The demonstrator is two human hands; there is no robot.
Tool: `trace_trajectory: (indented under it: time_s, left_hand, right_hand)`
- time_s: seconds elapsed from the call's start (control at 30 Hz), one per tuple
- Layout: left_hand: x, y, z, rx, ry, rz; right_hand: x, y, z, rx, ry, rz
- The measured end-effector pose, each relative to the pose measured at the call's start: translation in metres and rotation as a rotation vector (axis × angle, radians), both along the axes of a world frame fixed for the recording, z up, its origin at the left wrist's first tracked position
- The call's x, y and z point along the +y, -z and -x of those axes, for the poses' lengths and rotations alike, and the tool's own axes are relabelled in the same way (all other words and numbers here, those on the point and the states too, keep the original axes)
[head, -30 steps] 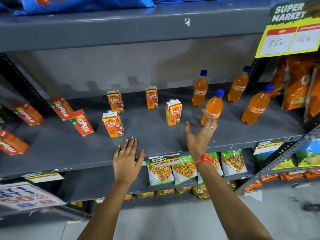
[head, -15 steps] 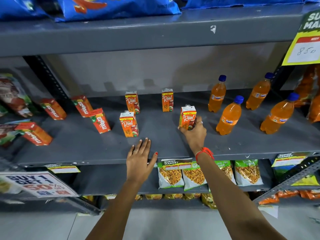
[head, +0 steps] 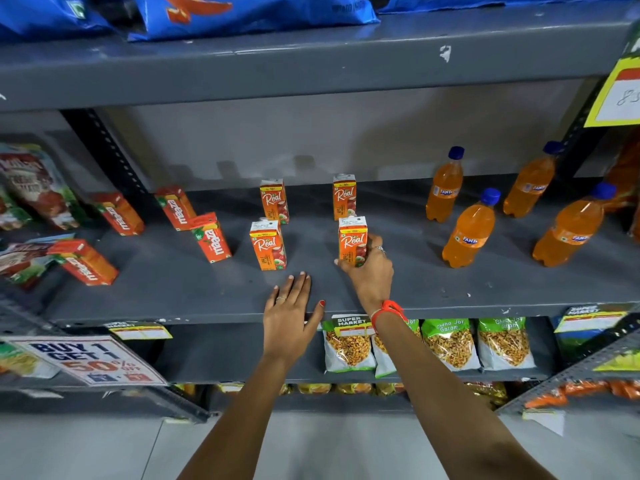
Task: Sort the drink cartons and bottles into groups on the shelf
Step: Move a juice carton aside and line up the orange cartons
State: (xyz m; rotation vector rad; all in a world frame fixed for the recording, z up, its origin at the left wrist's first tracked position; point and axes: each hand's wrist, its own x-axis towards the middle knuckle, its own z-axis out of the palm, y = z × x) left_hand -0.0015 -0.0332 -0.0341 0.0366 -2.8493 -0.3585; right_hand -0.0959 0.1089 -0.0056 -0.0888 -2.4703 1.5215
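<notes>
On the grey middle shelf (head: 415,285) stand several orange Real cartons. My right hand (head: 369,268) grips the front right Real carton (head: 352,239), which stands upright on the shelf. The other Real cartons (head: 268,245) stand to its left and behind. Several red Maaza cartons (head: 210,237) are grouped at the left. Several orange Fanta bottles (head: 469,230) with blue caps stand at the right. My left hand (head: 291,317) lies flat on the shelf's front edge, fingers spread, holding nothing.
Blue snack bags (head: 242,12) lie on the shelf above. Snack packets (head: 450,344) fill the shelf below. A "Buy 1 Get 1" sign (head: 86,358) hangs at the lower left, and a yellow price card (head: 620,95) at the upper right. A black upright (head: 104,150) stands behind the Maaza cartons.
My right hand left the Fanta bottle area, closed on the front right Real carton and shifted it left, in line with the carton behind. The view panned left. My left hand stayed on the edge.
</notes>
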Motion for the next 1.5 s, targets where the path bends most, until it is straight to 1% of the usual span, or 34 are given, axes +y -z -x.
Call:
trace_trajectory:
  time_s: [0.07,0.13,0.17,0.23,0.3,0.33,0.37,0.47,0.57,0.7,0.77,0.83,0.93,1.07,1.27,1.43,1.5]
  left_hand:
    - [0.0,-0.002,0.0,-0.018,0.01,0.009]
    - [-0.003,-0.004,0.0,-0.045,0.028,0.055]
    - [-0.006,-0.005,0.0,-0.054,0.033,0.083]
    - [-0.019,-0.008,-0.005,-0.059,0.019,0.107]
    - [-0.042,-0.009,-0.015,-0.069,-0.012,0.103]
    - [-0.056,-0.009,-0.023,-0.068,-0.036,0.096]
    - [-0.07,-0.009,-0.03,-0.059,-0.064,0.082]
    - [-0.119,-0.015,-0.048,-0.047,-0.137,0.031]
    - [-0.168,-0.019,-0.051,-0.069,-0.205,0.007]
    - [-0.233,-0.022,-0.054,-0.094,-0.356,-0.05]
    - [-0.263,-0.022,-0.06,-0.101,-0.37,-0.053]
    - [-0.276,-0.022,-0.063,-0.096,-0.334,-0.038]
    - [-0.284,-0.016,-0.065,-0.057,-0.308,-0.025]
    - [-0.285,-0.007,-0.062,0.01,-0.291,-0.076]
    - [-0.293,0.001,-0.063,0.031,-0.267,-0.083]
    - [-0.296,0.007,-0.06,0.052,-0.266,-0.091]
    - [-0.296,0.009,-0.06,0.053,-0.265,-0.1]
  right_hand:
    - [0.0,0.0,0.0,-0.007,-0.024,0.016]
    - [0.0,0.0,-0.002,-0.011,-0.043,0.102]
    - [0.0,0.001,-0.006,-0.007,-0.024,0.161]
    - [-0.004,0.001,-0.021,0.047,0.086,0.236]
    - [-0.015,0.003,-0.041,0.145,0.159,0.246]
    - [-0.025,0.004,-0.052,0.173,0.15,0.236]
    - [-0.035,0.005,-0.063,0.19,0.112,0.225]
    - [-0.073,0.005,-0.084,0.229,-0.091,0.176]
    - [-0.112,0.002,-0.086,0.173,-0.254,0.117]
    - [-0.17,-0.014,-0.073,0.073,-0.438,0.266]
    - [-0.201,-0.016,-0.059,0.063,-0.495,0.257]
    - [-0.218,-0.017,-0.043,0.026,-0.486,0.227]
    - [-0.239,-0.018,-0.024,-0.014,-0.446,0.253]
    - [-0.252,-0.011,-0.012,-0.062,-0.358,0.218]
    - [-0.264,-0.003,-0.016,-0.024,-0.217,0.187]
    - [-0.292,0.002,-0.035,0.027,-0.25,0.172]
    - [-0.305,0.002,-0.041,0.039,-0.268,0.236]
